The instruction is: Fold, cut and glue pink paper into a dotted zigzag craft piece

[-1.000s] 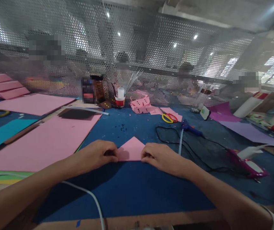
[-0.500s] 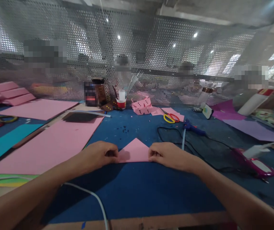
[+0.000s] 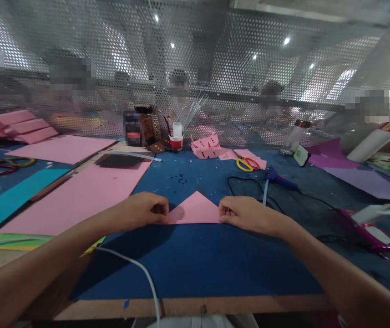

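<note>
A pink sheet of paper folded into a triangle (image 3: 195, 210) lies on the blue table mat (image 3: 201, 259), its point away from me and its long edge towards me. My left hand (image 3: 147, 209) pinches the triangle's left corner with curled fingers. At the opposite corner my right hand (image 3: 240, 212) closes thumb and fingers on the paper. Both corner tips are hidden under the fingers.
Large pink sheets (image 3: 68, 200) and a teal strip (image 3: 20, 198) lie left. Scissors (image 3: 247, 164), a blue glue gun (image 3: 278, 177) with its cord and a magenta power strip (image 3: 372, 232) lie right. A white cable (image 3: 140, 264) crosses the front edge. Perforated metal screen (image 3: 215, 59) behind.
My right hand has slid slightly outward to the triangle's right corner, so more of the long edge shows between my hands. The camera view has shifted a little.
</note>
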A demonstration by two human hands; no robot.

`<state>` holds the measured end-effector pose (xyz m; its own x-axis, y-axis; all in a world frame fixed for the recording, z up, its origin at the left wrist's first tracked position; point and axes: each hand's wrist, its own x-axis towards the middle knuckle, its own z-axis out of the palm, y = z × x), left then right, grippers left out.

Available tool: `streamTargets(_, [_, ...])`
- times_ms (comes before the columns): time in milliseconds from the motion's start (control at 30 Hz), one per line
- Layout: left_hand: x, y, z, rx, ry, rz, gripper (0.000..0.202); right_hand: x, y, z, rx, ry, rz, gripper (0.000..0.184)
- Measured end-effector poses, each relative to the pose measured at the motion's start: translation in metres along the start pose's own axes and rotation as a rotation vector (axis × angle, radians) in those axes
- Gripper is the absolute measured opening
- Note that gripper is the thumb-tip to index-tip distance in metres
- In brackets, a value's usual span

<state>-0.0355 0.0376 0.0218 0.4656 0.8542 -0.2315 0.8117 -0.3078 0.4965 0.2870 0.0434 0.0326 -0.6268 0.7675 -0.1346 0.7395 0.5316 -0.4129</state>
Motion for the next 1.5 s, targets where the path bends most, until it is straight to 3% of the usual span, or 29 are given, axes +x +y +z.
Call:
streamTargets(467, [-0.006,0.006,-0.011,-0.012,-0.067,-0.025,0.019,-0.001,0.004,0.001,0.053,-0.003,-0.009,0.008])
streamTargets(733, [-0.003,-0.003,-0.014,-0.089,-0.128,-0.017,0.017,0.001,0.004,-0.002,0.083,-0.057,0.005,0.009])
streamTargets(900, [-0.006,0.002,-0.015,-0.078,-0.108,0.084,0.014,0.002,0.008,-0.002,0.112,-0.065,-0.028,0.010])
streamTargets(1033, [-0.011,0.005,-0.015,-0.058,-0.109,0.268,0.042,0.003,0.010,-0.002,0.126,-0.069,-0.044,0.011])
streamTargets(1100, [-0.013,0.006,-0.015,-0.017,-0.131,0.331,0.047,0.003,0.009,-0.002,0.122,-0.071,-0.042,0.011])
streamTargets(1500, [-0.015,0.010,-0.010,0.102,-0.128,0.391,0.047,0.003,0.010,-0.003,0.140,-0.084,-0.050,0.010])
